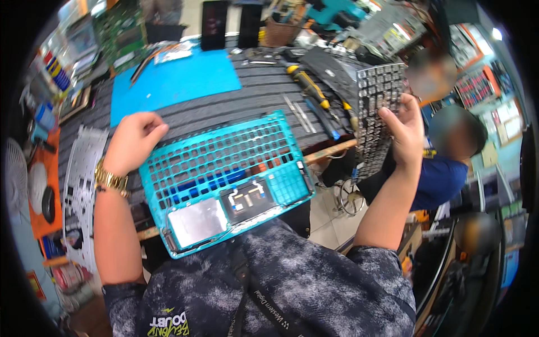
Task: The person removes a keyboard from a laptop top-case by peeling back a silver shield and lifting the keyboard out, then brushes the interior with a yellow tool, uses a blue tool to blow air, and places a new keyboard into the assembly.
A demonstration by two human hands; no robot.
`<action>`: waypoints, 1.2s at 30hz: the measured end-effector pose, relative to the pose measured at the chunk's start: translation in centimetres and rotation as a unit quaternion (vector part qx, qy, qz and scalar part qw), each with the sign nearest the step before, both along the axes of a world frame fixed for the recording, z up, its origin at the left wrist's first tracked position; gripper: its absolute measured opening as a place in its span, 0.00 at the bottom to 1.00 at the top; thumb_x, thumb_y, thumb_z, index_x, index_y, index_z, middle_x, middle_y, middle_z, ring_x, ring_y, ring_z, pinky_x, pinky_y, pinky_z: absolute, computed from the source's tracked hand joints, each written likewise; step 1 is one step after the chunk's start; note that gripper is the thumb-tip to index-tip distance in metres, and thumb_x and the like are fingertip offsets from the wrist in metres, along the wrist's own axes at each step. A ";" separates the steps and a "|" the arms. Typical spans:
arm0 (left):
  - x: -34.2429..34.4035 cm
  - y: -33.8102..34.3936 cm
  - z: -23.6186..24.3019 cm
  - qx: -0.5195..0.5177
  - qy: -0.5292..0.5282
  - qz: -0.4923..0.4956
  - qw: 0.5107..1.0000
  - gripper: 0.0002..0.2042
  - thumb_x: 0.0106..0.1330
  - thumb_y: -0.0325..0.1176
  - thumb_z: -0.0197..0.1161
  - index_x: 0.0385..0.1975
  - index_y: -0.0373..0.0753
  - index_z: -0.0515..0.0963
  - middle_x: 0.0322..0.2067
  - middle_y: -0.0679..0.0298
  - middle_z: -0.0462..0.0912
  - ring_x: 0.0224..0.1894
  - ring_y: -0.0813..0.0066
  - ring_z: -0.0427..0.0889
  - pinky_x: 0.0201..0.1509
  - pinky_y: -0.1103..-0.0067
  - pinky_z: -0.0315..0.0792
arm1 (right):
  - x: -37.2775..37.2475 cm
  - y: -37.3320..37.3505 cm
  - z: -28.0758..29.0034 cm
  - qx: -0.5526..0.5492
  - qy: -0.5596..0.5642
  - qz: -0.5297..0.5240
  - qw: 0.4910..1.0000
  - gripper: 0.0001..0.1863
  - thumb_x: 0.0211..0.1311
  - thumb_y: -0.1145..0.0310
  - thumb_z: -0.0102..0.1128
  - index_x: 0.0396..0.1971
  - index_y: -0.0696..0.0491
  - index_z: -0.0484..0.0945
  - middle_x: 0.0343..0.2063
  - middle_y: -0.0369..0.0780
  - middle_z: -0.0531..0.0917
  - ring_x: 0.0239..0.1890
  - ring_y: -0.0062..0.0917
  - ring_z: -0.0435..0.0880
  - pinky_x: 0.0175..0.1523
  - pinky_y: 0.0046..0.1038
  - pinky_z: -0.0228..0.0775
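Observation:
In the middle, a teal laptop top cover [282,150] lies tilted across the table's front edge and against my body. Its inner side faces up, with a grid of key openings, a silvery plate [197,222] and a black touchpad part [247,201]. My left hand [136,137] is curled at the cover's far left corner; whatever its fingers may hold is hidden. Out to the right, my right hand [405,126] grips a laptop keyboard [377,121] by its right edge, thumb on the face towards me. The keyboard stands roughly upright, apart from the cover.
A blue mat [177,81] lies on the ridged dark table. Right of it are a yellow-black screwdriver [309,84], tweezers [300,114] and other tools. A perforated silver metal panel [81,196] stands left. A person in dark blue [443,180] is at the right.

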State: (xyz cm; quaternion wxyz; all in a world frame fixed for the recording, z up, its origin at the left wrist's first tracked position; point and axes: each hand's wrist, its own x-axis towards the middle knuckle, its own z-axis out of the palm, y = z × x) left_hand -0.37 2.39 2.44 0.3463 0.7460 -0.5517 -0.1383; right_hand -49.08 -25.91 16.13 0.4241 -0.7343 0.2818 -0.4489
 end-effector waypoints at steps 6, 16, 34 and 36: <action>0.4 0.1 0.0 -0.083 -0.044 0.033 0.995 0.09 0.78 0.32 0.74 0.42 0.30 0.89 0.31 0.62 0.84 0.32 0.74 0.79 0.40 0.74 0.74 | -7.5 -0.6 -2.6 0.034 -0.036 -0.081 0.995 0.18 0.78 0.79 0.74 0.58 0.59 0.74 0.49 0.41 0.92 0.48 0.20 0.92 0.56 0.25 0.85; 1.1 0.1 -1.6 -0.171 -0.019 0.024 0.985 0.09 0.87 0.30 0.65 0.54 0.31 0.87 0.46 0.63 0.89 0.48 0.77 0.85 0.55 0.76 0.79 | -22.1 1.4 -15.1 0.071 0.000 -0.226 0.972 0.18 0.72 0.73 0.75 0.56 0.54 0.76 0.41 0.38 0.88 0.43 0.21 0.91 0.47 0.26 0.81; 8.5 -0.1 -8.1 -0.121 -0.019 -0.002 0.992 0.17 0.92 0.37 0.62 0.62 0.28 0.85 0.55 0.61 0.89 0.55 0.74 0.83 0.64 0.74 0.78 | -38.0 14.5 -22.9 0.125 0.328 -0.532 0.771 0.23 0.66 0.63 0.71 0.55 0.59 0.77 0.51 0.61 0.90 0.58 0.59 0.90 0.63 0.51 0.82; 9.1 1.1 -8.0 -0.149 -0.010 -0.002 0.989 0.18 0.92 0.40 0.61 0.61 0.29 0.86 0.53 0.63 0.89 0.52 0.76 0.81 0.63 0.75 0.76 | -40.8 15.5 -21.8 0.177 0.340 -0.546 0.745 0.26 0.66 0.65 0.70 0.61 0.59 0.79 0.55 0.61 0.91 0.62 0.58 0.90 0.67 0.50 0.82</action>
